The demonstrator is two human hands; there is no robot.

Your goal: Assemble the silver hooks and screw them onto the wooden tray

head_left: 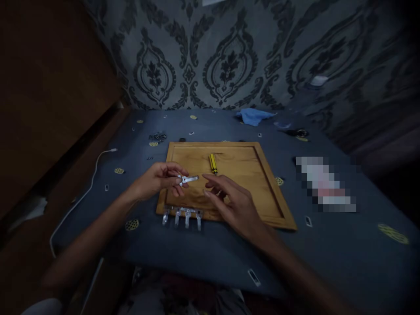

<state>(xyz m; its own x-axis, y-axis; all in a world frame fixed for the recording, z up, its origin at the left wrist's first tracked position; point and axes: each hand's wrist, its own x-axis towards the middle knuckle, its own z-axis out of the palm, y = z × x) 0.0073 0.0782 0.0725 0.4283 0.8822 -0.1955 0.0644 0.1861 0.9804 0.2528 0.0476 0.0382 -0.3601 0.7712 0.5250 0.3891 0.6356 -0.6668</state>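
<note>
My left hand (pixel 164 180) pinches a small shiny metal cabinet hinge (pixel 190 179) between thumb and fingers, its arm pointing right. Just to the right, my right hand (pixel 231 199) has thumb and fingers apart with nothing between them. Both hands are above a framed wooden cabinet door (pixel 262 183) lying flat. A screwdriver with a yellow and black handle (pixel 213 162) rests on the door's panel, its lower end partly hidden by my right hand. Several more metal hinges (pixel 188 218) sit in a row along the door's near left edge, arms pointing toward me.
A dark blue patterned cloth (pixel 223 258) covers the table. Toward the back left is a small pile of dark screws or metal bits (pixel 158 137). A white cable (pixel 88 188) runs down the left. Blue fabric (pixel 254 116) and dark scissors-like tool (pixel 297 132) lie back right; a blurred-out item (pixel 324 183) is right.
</note>
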